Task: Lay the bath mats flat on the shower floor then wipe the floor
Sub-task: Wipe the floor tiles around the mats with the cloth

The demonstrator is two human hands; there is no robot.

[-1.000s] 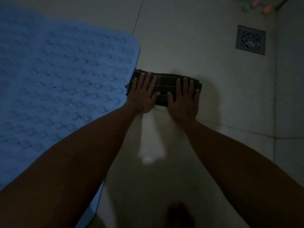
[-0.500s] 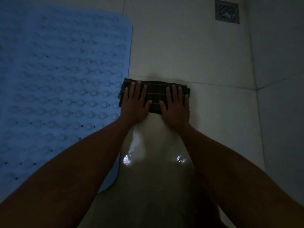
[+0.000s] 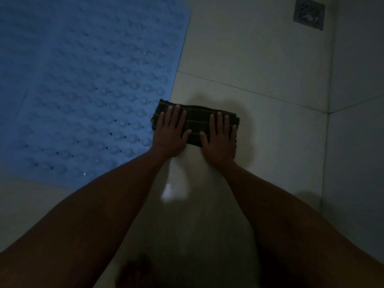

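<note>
— Both hands are flat on the cloth (image 3: 196, 123). The left hand (image 3: 171, 134) has its fingers straight and spread, and it presses down on the left end. The right hand (image 3: 220, 140) does the same on the right end.

— Do the fingers curl round the cloth?

— No. They lie straight on top. Nothing is pinched or gripped.

— What does the cloth look like?

— It is dark and folded into a long strip, with thin lighter lines on it. It lies on the shower floor (image 3: 259, 65), under the fingers of both hands.

— Where is the bath mat?

— The blue bath mat (image 3: 83, 80) lies flat on the floor, just left of the left hand. It is covered in small round bumps and tiny holes. The left end of the cloth touches the mat's edge, and may sit a little over it.

— What else is there?

— The floor is made of pale tiles with thin lines between them. Close to the wrists, on the near side of the hands, there is a small bright shine on the floor. Far beyond the right hand, up in the corner, sits a square metal drain (image 3: 309, 13). A pale wall (image 3: 357, 142) rises well to the right of the right hand.
</note>
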